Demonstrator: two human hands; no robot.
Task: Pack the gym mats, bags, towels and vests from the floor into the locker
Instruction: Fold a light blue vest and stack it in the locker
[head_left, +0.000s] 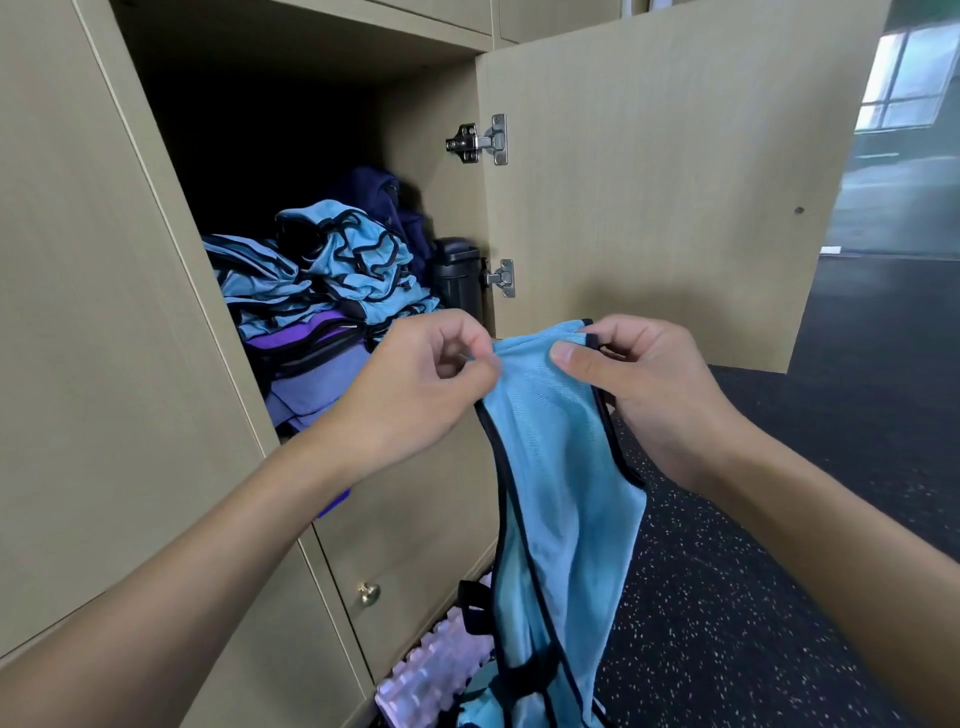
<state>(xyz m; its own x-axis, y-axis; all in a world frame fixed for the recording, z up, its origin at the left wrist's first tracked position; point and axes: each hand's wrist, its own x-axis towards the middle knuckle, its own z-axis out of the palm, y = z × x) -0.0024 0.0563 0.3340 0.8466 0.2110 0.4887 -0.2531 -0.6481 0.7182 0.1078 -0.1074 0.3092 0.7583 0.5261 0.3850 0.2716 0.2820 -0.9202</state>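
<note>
Holding a light blue vest (556, 467) up in front of the open locker (426, 234), we pinch its top edge with both hands: left hand (415, 384) curled tight on one corner, right hand (639, 384) gripping the other with thumb on top. The rest hangs down toward the floor (753, 571). Inside, the pile of vests (332, 270) already sits high and loose, so we judge another stuffed on top could slide out, or the dangling straps could snag the door (675, 182).

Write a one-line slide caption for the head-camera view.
Left hand and right hand pinch a light blue vest by its top edge before the open locker holding piled vests.
</note>
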